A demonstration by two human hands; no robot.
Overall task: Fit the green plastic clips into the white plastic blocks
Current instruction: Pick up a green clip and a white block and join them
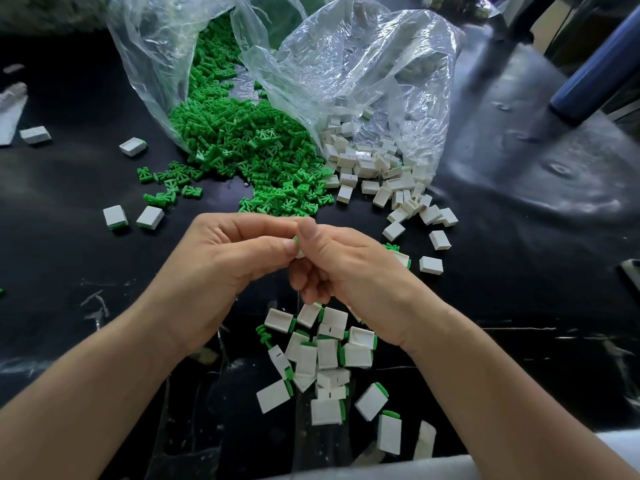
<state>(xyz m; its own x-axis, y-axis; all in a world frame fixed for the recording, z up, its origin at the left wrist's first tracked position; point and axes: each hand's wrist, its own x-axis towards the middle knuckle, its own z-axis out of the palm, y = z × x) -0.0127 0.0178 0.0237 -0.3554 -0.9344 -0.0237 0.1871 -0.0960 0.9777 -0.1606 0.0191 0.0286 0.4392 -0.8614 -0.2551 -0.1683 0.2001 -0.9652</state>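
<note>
Both hands meet over the table (69, 258), left hand (221, 268) and right hand (349, 271) pinching one white block (300, 253) with a green clip (296, 239) edging out of it. The clip probably wants a straight, square push until it sits flush. Spare clips (249, 147) and blocks (367, 168) spill from bags (346, 64) beyond, with finished ones (327, 353) below.

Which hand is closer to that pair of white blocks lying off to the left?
Left. The left hand sits just right of the pair of white blocks; the right hand lies farther right, beyond the left.
</note>
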